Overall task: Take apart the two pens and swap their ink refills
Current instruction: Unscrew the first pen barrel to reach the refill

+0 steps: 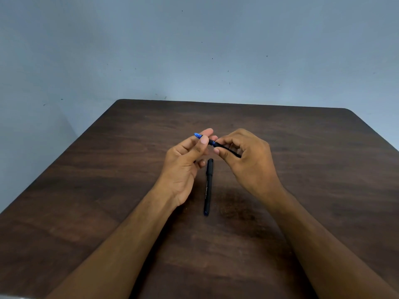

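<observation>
Hands (185,160) (248,160) both pinch blue pen (212,143) at opposite ends, to twist it apart; black pen (208,186) waits on table (302,190).

held pen (212,143) above table (302,169) | second pen (208,186) lying between hands, apparently capped

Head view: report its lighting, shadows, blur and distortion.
Head view: soft, even light, no glare on the table; faint shadows under the left hand and right hand; held pen slightly soft, lying pen print unreadable; wide-angle bend at table edges.
</observation>
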`<state>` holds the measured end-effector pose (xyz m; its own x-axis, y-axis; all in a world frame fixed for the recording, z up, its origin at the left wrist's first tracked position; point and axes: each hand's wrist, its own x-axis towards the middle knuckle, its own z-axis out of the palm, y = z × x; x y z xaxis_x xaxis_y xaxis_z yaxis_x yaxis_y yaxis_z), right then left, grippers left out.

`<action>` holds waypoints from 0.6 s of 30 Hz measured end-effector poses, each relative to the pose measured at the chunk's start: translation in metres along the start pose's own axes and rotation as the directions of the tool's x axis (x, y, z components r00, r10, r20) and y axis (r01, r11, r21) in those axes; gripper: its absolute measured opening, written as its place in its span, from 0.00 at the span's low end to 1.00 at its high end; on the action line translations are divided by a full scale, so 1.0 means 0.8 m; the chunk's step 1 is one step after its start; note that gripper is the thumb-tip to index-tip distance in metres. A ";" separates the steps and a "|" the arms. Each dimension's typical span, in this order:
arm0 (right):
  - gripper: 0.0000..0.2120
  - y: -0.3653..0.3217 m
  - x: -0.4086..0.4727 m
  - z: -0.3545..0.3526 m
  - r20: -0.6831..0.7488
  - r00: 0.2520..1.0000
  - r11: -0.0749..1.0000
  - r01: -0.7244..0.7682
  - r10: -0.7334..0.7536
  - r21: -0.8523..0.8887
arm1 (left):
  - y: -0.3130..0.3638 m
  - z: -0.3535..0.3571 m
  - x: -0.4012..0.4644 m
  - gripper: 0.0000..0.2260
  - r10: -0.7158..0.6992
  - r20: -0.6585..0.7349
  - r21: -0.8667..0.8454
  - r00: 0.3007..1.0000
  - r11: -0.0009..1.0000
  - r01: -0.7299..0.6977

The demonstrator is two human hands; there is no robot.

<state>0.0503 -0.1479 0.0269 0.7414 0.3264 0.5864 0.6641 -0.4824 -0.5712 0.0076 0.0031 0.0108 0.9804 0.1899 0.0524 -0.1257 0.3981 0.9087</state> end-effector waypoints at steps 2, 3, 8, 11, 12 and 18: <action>0.08 0.000 0.000 0.000 0.000 1.000 1.000 0.001 -0.001 0.005 | 0.001 -0.001 0.000 0.13 0.023 -0.013 -0.007 1.000 1.000 -0.023; 0.08 -0.001 0.000 0.000 0.006 1.000 1.000 0.002 -0.002 0.005 | 0.001 -0.001 0.000 0.12 0.034 -0.035 -0.010 0.999 0.999 -0.035; 0.07 -0.005 -0.002 0.001 0.023 1.000 1.000 0.001 -0.002 0.030 | -0.001 -0.004 0.005 0.04 0.036 -0.138 -0.006 0.990 0.999 -0.037; 0.07 -0.005 -0.002 0.001 0.017 1.000 0.999 -0.003 0.002 0.043 | -0.004 -0.004 0.006 0.05 0.042 -0.141 -0.022 0.989 0.999 -0.046; 0.07 -0.005 -0.002 0.001 0.016 1.000 0.999 -0.005 0.004 0.037 | -0.004 -0.004 0.006 0.05 0.042 -0.126 -0.036 0.991 0.998 -0.046; 0.07 -0.001 -0.002 0.000 0.017 1.000 0.999 -0.025 0.025 0.022 | -0.003 -0.005 0.003 0.14 0.077 -0.096 0.007 0.992 0.997 -0.076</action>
<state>0.0487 -0.1481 0.0270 0.7591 0.3280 0.5622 0.6472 -0.4725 -0.5982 0.0093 0.0060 0.0073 0.9487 0.3055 0.0816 -0.1989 0.3758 0.9051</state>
